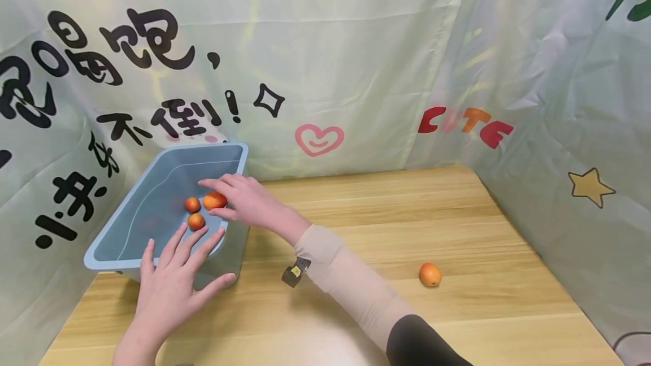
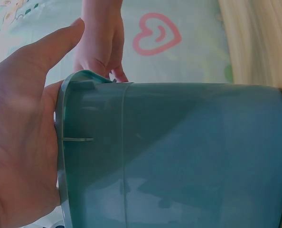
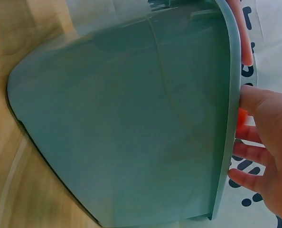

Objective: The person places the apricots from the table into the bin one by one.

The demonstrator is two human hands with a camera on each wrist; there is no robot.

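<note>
A blue plastic bin (image 1: 147, 179) holds two small round orange fruits, one fruit (image 1: 192, 204) a little behind the other fruit (image 1: 196, 221). My right hand (image 1: 251, 201) reaches over the bin's right rim, fingers extended and thumb apart. Between its thumb and fingers shows a longer, reddish-orange fruit (image 1: 215, 201), blurred in the right wrist view, where the rim partly hides it. My left hand (image 1: 175, 281) is at the bin's near rim with fingers spread and thumb out to the side. In the left wrist view the palm lies along the rim.
Another small orange fruit (image 1: 430, 274) lies on the wooden table (image 1: 356, 202), right of my right forearm. Printed cloth (image 1: 356, 61) hangs behind the table and along both sides. A small dark device (image 1: 296, 272) is strapped at my right wrist.
</note>
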